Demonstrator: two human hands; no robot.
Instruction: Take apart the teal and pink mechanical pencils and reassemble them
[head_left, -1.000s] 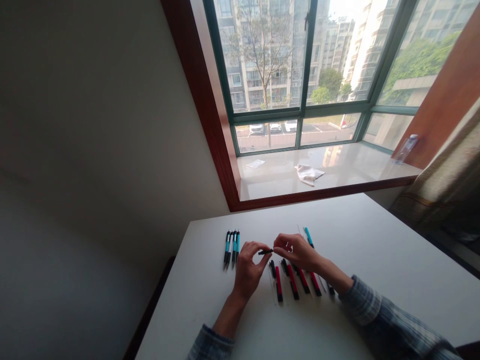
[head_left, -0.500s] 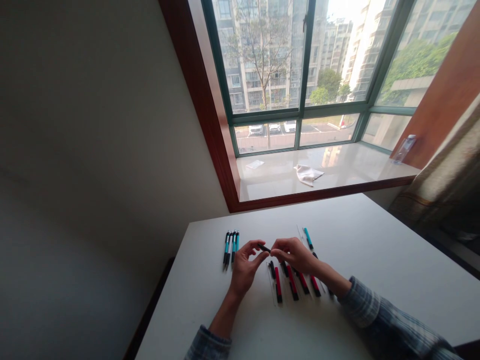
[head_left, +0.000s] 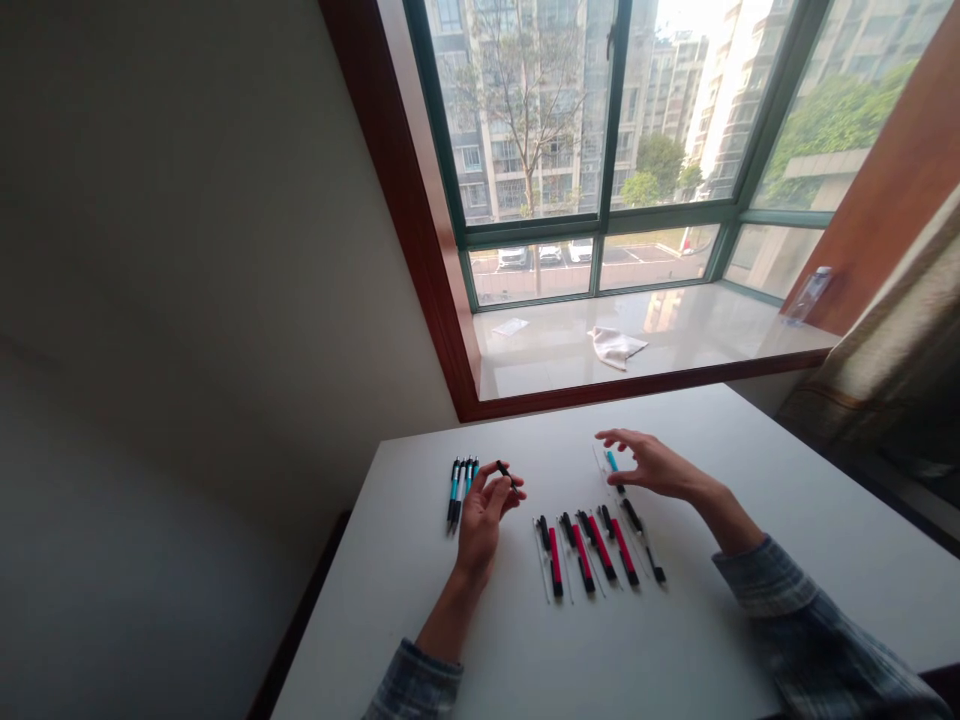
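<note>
Between the thumb and fingers of my left hand (head_left: 481, 520) is a small black pen part (head_left: 506, 473), tilted. My right hand (head_left: 651, 464), fingers apart and nothing held, hovers over a blue pen barrel (head_left: 615, 468) with a black end. A thin clear refill (head_left: 598, 462) lies alongside that barrel. Below, on the table, red pen barrels (head_left: 582, 560) with black ends are laid out in a slanted row, with black pen parts (head_left: 545, 532) and thin refills (head_left: 538, 572) among them. Several assembled blue-and-black pens (head_left: 454, 495) lie side by side left of my left hand.
The white table (head_left: 420, 620) meets a wall (head_left: 225, 250) on the left and a windowsill (head_left: 547, 375) at the back. On the sill lie a crumpled white cloth (head_left: 617, 348) and a flat white paper (head_left: 511, 327); a clear bottle (head_left: 808, 297) stands at its right end.
My hands have moved apart. My left hand keeps the black part and has shifted slightly left; my right hand has let go and moved right and away, over the blue barrel.
</note>
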